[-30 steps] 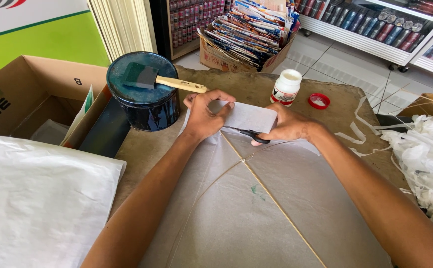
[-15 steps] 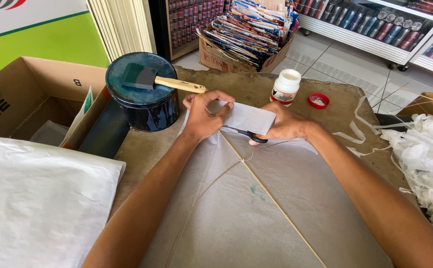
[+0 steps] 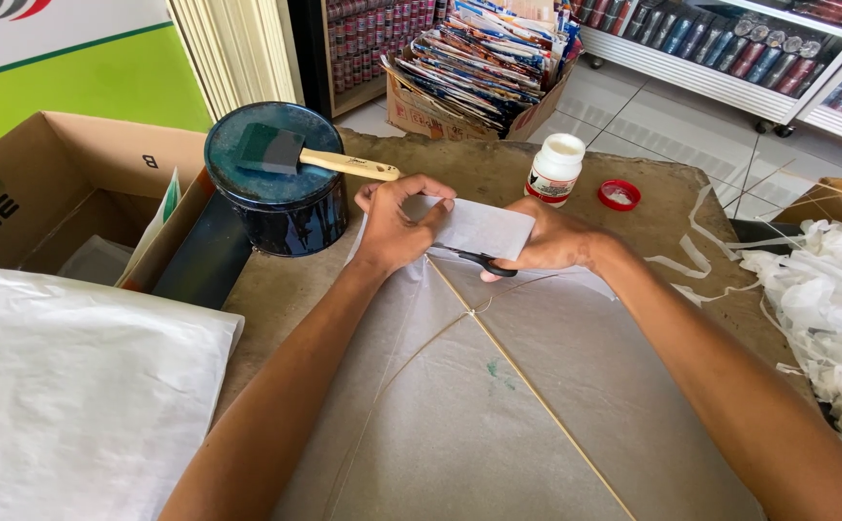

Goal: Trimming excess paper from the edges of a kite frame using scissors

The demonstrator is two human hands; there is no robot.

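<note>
A kite of thin white paper [image 3: 537, 405] with thin bamboo sticks [image 3: 527, 381] lies on the brown table [image 3: 479, 178]. My left hand [image 3: 397, 222] pinches a folded flap of the paper [image 3: 483, 230] at the kite's far tip. My right hand [image 3: 551, 241] holds black-handled scissors [image 3: 483, 260] at that flap, the blades hidden under the paper. A curved stick and a straight stick cross just below my hands.
A dark blue tin [image 3: 281, 183] with a foam brush [image 3: 315, 156] on top stands left of my hands. An open white glue bottle [image 3: 556, 169] and its red cap [image 3: 620, 195] stand behind. Cardboard boxes [image 3: 64, 188] left, white paper scraps [image 3: 826, 299] right, a paper stack [image 3: 64, 396] near left.
My hands have stayed at the kite's tip; the fingers of my left hand have shifted slightly on the paper flap. Nothing else has moved.
</note>
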